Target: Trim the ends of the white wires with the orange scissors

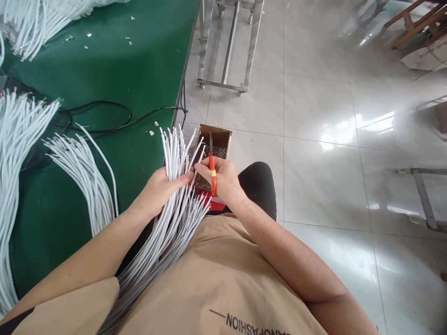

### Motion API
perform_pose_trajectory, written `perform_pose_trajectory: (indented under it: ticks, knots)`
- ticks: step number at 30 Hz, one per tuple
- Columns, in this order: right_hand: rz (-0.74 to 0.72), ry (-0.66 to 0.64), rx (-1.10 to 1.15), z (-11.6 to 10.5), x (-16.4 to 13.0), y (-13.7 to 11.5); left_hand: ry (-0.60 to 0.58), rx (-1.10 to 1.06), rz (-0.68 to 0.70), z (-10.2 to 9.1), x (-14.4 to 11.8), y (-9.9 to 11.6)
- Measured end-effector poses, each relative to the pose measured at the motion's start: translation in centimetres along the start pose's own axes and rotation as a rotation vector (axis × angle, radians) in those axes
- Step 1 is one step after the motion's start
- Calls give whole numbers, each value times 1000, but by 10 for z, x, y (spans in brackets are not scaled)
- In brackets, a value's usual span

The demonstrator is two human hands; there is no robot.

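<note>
My left hand (159, 188) grips a thick bundle of white cables (174, 209) that runs from my lap up past my fingers, the cut ends fanning out at the top. My right hand (223, 179) holds an orange-handled cutter (212, 170), its dark tip pointing away from me, and its fingers touch the cable ends beside my left thumb. Both hands are over an open cardboard box (223, 137) of small metal scraps that sits on the floor in front of my knee.
A green-covered table (122, 70) lies to the left with more white cable bundles (78, 172), black cords (104, 125) and small offcuts. A metal trolley frame (226, 56) stands on the tiled floor beyond the box. Wooden furniture (419, 23) is at the far right.
</note>
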State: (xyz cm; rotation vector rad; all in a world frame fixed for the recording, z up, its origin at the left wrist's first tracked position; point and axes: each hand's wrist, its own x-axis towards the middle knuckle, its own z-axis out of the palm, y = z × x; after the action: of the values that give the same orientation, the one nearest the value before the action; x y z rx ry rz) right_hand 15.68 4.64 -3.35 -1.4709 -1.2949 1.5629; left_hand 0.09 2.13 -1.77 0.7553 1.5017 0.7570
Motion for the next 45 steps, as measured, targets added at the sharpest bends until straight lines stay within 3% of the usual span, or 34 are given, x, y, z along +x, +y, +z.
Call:
perform_pose_trajectory:
  ticks: [3,9,15,19,21,24,27,35,45]
  knots:
    - [-2,-40,3,2,-6,7,36,-122,4,-2,4,0]
    - [68,-156,45,12,-20,18,-71,-181,24,-5,7,2]
    - [20,29,166,2,-7,1,-37,-149,23,-4,6,2]
    - [1,-223,166,-2,2,-10,-66,-41,79,-6,6,2]
    - [11,-283,187,-1,2,-10,-102,-10,107,-6,6,2]
    - [-53,-133,174,2,-3,-5,-117,18,122,-7,5,2]
    - [-123,-29,29,-1,-6,-2,-68,21,126,-6,4,2]
    - [-128,-67,-774,-18,-5,7,43,69,139,-2,1,2]
    - [-115,-168,-1127,-18,-13,-15,128,318,240,-4,3,0]
